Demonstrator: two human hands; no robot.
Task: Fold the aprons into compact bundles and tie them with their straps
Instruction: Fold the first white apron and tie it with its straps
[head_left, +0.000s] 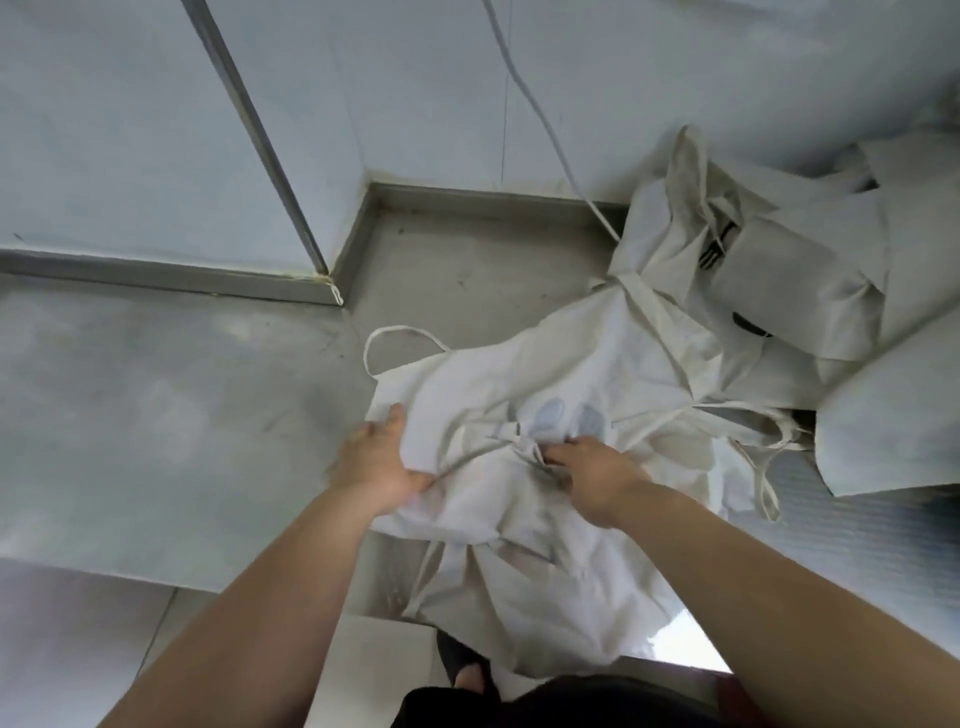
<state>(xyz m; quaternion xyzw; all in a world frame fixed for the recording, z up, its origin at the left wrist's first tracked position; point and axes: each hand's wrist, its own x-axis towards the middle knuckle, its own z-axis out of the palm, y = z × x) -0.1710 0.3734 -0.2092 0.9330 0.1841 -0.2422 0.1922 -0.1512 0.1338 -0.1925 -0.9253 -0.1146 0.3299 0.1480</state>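
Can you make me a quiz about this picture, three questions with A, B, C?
1. Where is the pile from the apron being held?
A. right
B. left
C. under it

2. What colour is the apron?
A. red
B. white
C. black

3. How is the apron?
A. crumpled and loose
B. tied in a bundle
C. hanging on a hook

Answers:
1 A: the pile lies to its right, by the wall.
2 B: the cloth is off-white.
3 A: the left hand and right hand grip creased, unfolded cloth.
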